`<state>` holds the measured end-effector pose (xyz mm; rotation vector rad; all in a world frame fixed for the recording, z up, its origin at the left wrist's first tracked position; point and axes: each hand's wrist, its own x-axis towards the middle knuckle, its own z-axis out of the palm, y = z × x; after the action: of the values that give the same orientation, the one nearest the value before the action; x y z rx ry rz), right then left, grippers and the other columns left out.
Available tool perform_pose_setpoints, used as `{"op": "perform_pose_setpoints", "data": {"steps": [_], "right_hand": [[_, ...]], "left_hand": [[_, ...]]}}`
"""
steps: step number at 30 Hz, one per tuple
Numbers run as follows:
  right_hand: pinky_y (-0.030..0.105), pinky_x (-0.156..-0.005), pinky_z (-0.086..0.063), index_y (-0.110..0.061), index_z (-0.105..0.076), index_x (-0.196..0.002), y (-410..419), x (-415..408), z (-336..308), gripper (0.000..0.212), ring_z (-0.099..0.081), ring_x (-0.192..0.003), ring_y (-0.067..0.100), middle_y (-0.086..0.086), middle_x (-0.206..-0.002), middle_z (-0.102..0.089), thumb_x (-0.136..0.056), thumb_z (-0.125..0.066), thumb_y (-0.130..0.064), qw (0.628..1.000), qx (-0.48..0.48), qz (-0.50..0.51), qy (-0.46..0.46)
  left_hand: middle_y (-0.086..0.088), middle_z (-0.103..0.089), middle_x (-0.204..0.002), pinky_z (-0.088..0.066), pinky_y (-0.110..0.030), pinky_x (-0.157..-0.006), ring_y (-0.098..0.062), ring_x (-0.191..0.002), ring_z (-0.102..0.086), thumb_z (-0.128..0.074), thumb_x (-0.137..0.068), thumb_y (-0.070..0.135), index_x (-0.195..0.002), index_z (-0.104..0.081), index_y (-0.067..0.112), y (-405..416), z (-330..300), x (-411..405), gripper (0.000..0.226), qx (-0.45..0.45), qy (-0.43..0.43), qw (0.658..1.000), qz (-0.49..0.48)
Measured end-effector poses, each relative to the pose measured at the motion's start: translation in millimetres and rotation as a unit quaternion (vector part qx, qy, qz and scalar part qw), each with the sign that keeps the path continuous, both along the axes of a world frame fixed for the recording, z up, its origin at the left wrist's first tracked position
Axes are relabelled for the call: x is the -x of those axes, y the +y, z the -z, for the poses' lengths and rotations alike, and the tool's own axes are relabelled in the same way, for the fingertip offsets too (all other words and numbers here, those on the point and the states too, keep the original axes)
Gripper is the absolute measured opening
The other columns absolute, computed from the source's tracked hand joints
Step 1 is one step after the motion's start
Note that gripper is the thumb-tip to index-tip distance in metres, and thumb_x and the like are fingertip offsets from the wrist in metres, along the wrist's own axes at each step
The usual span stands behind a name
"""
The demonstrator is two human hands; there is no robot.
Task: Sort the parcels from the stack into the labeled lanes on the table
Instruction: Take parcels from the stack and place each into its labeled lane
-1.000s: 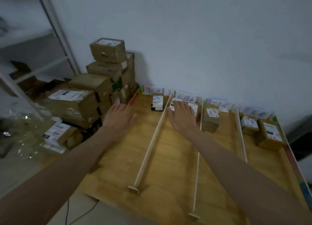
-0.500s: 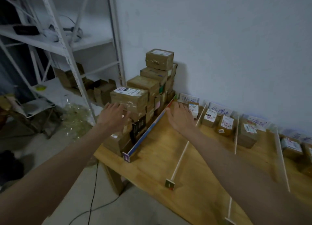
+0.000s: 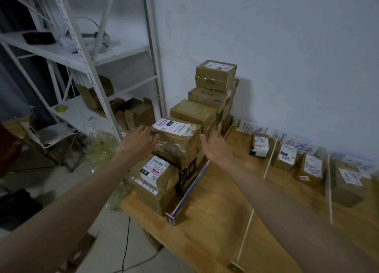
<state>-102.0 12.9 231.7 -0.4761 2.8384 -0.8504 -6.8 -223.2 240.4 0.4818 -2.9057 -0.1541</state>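
Left hand [image 3: 137, 142] touched the labelled parcel [image 3: 178, 141]; right hand [image 3: 214, 147] hovered beside it; both grips apart. Best squeeze both sides evenly, lift straight.

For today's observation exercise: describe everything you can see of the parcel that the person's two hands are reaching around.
The parcel is a brown cardboard box wrapped in glossy clear tape, with a white shipping label bearing barcodes and a red-stamped sticker on top. It sits level on other boxes in the stack, left of the table's blue edge rail. The left hand touches its left side; the right hand is open beside its right side.
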Motion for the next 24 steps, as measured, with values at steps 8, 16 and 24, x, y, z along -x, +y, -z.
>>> {"op": "perform_pose_setpoints", "data": {"steps": [8, 16, 24], "right_hand": [[0.042, -0.112, -0.035, -0.004, -0.018, -0.156, -43, 35, 9, 0.099, -0.034, -0.143, 0.036, 0.012, -0.164, -0.018, -0.091, -0.022, -0.078, 0.980, 0.059, 0.051, -0.184], [0.045, -0.099, -0.053, -0.009, -0.033, -0.153, -59, 32, 13, 0.083, -0.044, -0.136, 0.030, 0.003, -0.163, -0.019, -0.094, -0.041, -0.067, 0.946, 0.171, 0.090, -0.259], [0.045, -0.101, -0.051, -0.008, -0.054, -0.138, -53, 18, 0, 0.061, -0.056, -0.125, 0.030, 0.010, -0.142, -0.054, -0.096, -0.053, -0.053, 0.924, 0.256, 0.180, -0.218]], "left_hand": [[-0.016, -0.053, -0.135, -0.044, -0.043, -0.096, -0.032, -0.120, -0.052, -0.038, -0.102, 0.044, -0.139, -0.044, 0.006, -36, 12, 65, 0.054, -0.153, -0.024, 0.987, -0.047], [-0.017, -0.065, -0.118, -0.048, -0.036, -0.085, -0.031, -0.104, -0.061, -0.040, -0.102, 0.042, -0.128, -0.059, 0.006, -44, 20, 95, 0.048, -0.276, -0.050, 0.959, -0.029], [-0.008, -0.067, -0.097, -0.055, -0.038, -0.072, -0.021, -0.081, -0.065, -0.043, -0.099, 0.050, -0.106, -0.064, 0.007, -44, 0, 67, 0.048, -0.313, -0.025, 0.949, 0.012]]}}
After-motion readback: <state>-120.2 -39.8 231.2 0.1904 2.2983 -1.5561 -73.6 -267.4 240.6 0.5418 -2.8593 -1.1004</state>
